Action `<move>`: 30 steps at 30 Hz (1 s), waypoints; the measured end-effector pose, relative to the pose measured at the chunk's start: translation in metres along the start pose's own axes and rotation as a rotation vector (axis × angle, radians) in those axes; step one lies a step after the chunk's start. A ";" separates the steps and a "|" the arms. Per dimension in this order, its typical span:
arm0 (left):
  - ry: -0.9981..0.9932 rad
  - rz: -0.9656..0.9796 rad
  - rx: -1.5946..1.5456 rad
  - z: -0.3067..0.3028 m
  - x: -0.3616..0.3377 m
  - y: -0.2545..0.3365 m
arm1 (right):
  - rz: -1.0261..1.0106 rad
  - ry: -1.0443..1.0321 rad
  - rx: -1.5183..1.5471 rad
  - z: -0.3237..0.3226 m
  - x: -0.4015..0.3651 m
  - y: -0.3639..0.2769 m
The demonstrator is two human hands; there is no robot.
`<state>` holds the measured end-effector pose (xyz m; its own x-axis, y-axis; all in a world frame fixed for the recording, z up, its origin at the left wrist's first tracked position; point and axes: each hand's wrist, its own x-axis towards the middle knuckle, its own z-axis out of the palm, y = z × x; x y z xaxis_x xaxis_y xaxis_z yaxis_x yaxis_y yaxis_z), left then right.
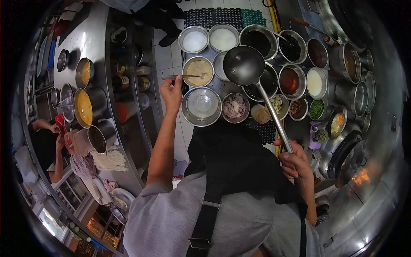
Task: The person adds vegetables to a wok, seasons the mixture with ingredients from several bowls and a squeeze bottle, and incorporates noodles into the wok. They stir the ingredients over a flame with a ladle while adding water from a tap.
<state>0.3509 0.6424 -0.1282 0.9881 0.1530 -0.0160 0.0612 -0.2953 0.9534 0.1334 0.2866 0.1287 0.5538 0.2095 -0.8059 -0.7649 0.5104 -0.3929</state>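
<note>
My left hand (172,95) pinches the metal handle of a spoon (188,76), whose far end lies in a bowl of pale beige paste (198,67). My right hand (296,162) is wrapped round the long handle of a large metal ladle (244,65). The ladle's round bowl hangs over the seasoning bowls and partly covers a bowl of white contents (219,66) and one of dark liquid (266,81). Just below my left hand's spoon stands a wide bowl of clear liquid (202,103). Near the ladle handle are sliced shallots (235,106) and pale chopped pieces (276,103).
Flames (361,176) burn beside a dark wok (342,156) at the right. Bowls of reddish liquid (290,81) and chopped greens (317,109) stand nearer. On the left, a steel counter (85,34) carries pots of yellow liquid (84,107). Another person's hands (56,130) work beyond it.
</note>
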 end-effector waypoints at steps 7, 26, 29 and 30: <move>0.007 -0.180 -0.262 -0.028 0.018 0.058 | 0.003 -0.007 0.031 -0.002 -0.003 0.003; -0.107 -0.042 0.093 -0.025 0.028 0.040 | -0.027 -0.034 0.059 -0.017 -0.016 0.006; -0.170 -0.015 -0.179 -0.019 0.030 0.120 | -0.028 -0.040 0.048 -0.021 -0.017 0.005; -0.216 0.101 -0.194 -0.012 0.031 0.132 | -0.034 -0.040 0.052 -0.021 -0.018 0.006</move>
<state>0.3881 0.6201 0.0006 0.9963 -0.0777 0.0377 -0.0461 -0.1102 0.9928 0.1125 0.2682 0.1313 0.5928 0.2238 -0.7737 -0.7279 0.5599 -0.3958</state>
